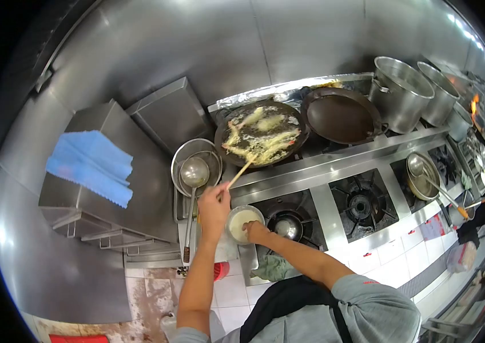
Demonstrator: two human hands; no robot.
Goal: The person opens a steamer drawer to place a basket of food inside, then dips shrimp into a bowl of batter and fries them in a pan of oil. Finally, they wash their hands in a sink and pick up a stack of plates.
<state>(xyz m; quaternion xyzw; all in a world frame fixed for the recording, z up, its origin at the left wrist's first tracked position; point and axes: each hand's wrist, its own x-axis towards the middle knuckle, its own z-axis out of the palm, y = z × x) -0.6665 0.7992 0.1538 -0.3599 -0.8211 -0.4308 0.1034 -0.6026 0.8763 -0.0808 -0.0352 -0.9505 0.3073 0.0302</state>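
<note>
Steel stove (317,191). On its back row, dark pan (231,150): battered pieces (279,143) in bubbling oil. Bowl (230,227) of pale batter nearer me. My left hand (214,207) closed round chopsticks (241,174), angled panward; my right (256,233) curled at the bowl, grip unclear.

Around the left hand (215,206)'s grip: 2 dark pans (300,120) (340,117), ahead and ahead-right. 2 tall pots (404,108) (440,108), well right. 2 ladles (195,171) (416,166), one just left, one far right. 1 blue cloth (91,163), left. 1 bowl (229,230), at the right hand (257,233). Frying pieces (274,146) overlap, count unclear.
</note>
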